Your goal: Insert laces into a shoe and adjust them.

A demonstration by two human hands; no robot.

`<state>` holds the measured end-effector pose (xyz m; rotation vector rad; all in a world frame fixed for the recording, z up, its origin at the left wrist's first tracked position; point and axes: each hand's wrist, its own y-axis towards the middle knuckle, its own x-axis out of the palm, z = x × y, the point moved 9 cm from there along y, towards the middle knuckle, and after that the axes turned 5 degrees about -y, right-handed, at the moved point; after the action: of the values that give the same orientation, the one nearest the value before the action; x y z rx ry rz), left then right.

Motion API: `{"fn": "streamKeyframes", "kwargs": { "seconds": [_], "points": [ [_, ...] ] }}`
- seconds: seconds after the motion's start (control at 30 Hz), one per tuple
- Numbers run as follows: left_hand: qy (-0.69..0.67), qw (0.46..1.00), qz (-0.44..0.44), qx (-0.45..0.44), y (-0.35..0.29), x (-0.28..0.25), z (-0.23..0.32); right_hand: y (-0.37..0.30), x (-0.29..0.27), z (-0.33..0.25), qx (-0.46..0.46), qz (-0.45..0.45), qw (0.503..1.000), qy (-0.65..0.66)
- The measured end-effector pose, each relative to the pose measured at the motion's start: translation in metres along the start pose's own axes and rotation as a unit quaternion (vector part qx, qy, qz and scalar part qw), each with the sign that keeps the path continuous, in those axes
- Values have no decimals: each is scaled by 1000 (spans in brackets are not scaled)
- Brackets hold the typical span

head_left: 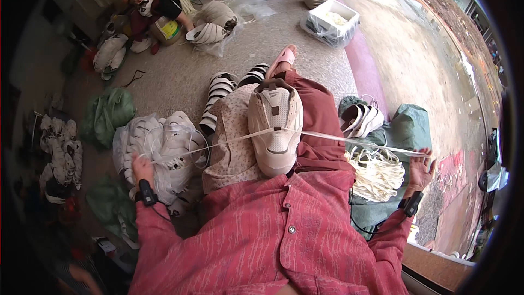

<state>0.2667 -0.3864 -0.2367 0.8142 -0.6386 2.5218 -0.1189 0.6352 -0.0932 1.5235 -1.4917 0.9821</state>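
Observation:
A beige shoe upper (275, 125) rests on my lap, its rounded toe toward me. One flat white shoelace (349, 139) passes through it near the tongue and stretches out tight to both sides. My left hand (143, 170), out to the left beside a pile of white shoe uppers (164, 150), is closed on one end of the lace. Far to the right, my right hand (420, 172) holds the other end between its fingers. Below the lace on that side lies a heap of loose cream shoelaces (376, 173) on green cloth (409, 125).
Striped black-and-white uppers (218, 98) lie beyond my knees. Green sacks (109, 114) and more uppers (61, 153) stand at left. A white foam box (333, 22) sits ahead on the right. Another person (155, 0) works at the far left beside a bucket (168, 30).

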Motion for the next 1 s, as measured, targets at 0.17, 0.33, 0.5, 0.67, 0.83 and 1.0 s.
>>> {"fn": "streamKeyframes", "kwargs": {
  "seconds": [0.17, 0.33, 0.5, 0.67, 0.83, 1.0],
  "points": [
    [137, 979, 10, 148, 19, -92, 139, 7, -39, 41, 8, 75, 997, 28],
    [374, 924, -42, 73, 7, -65, 216, 23, -127, 44, 26, 287, 957, -39],
    [7, 930, -368, -18, -33, 33, 136, 14, -200, 1, 42, 302, 952, 0],
    [64, 983, -166, 38, -67, 249, 53, 48, -129, 45, 7, 236, 933, -272],
    [259, 898, -354, -33, -200, 435, -84, 27, 109, 190, 59, 62, 855, -511],
    [429, 685, -570, 147, -281, 500, -162, -15, 208, 323, 102, -200, 739, -635]
  ]
}}
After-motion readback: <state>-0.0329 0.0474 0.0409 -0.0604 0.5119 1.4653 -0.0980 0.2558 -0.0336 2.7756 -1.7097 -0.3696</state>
